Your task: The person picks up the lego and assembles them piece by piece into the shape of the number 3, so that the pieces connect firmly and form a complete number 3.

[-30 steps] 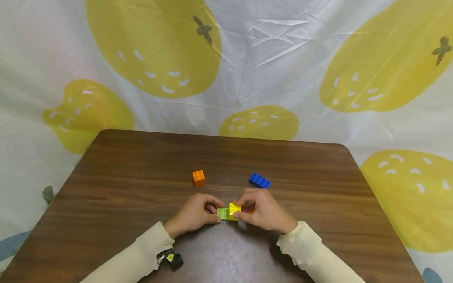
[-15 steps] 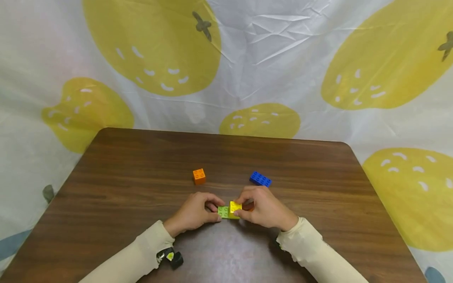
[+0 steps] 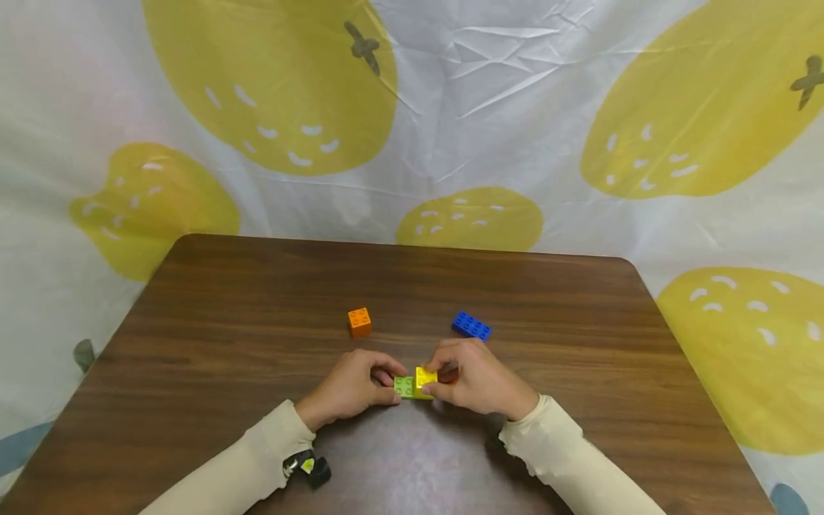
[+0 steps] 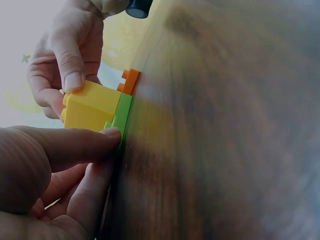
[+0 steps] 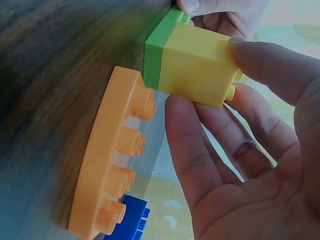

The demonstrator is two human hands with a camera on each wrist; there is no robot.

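Note:
A thin light green brick (image 3: 403, 387) lies flat on the table, its left end pinched between thumb and fingers of my left hand (image 3: 350, 384). On its right half sits a tall yellow brick (image 3: 425, 378), studs up and flush against the green one in the right wrist view. My right hand (image 3: 479, 377) holds the yellow brick, thumb on one side and fingers on the other. Beside the green brick's right end is a long, thin orange brick (image 5: 107, 160), mostly hidden under my right hand in the head view.
Farther back on the brown wood-grain table (image 3: 270, 286) stand a small orange brick (image 3: 359, 322), to the left, and a blue brick (image 3: 471, 325), just beyond my right hand. A white curtain (image 3: 438, 129) with yellow lemons hangs behind the table's far edge.

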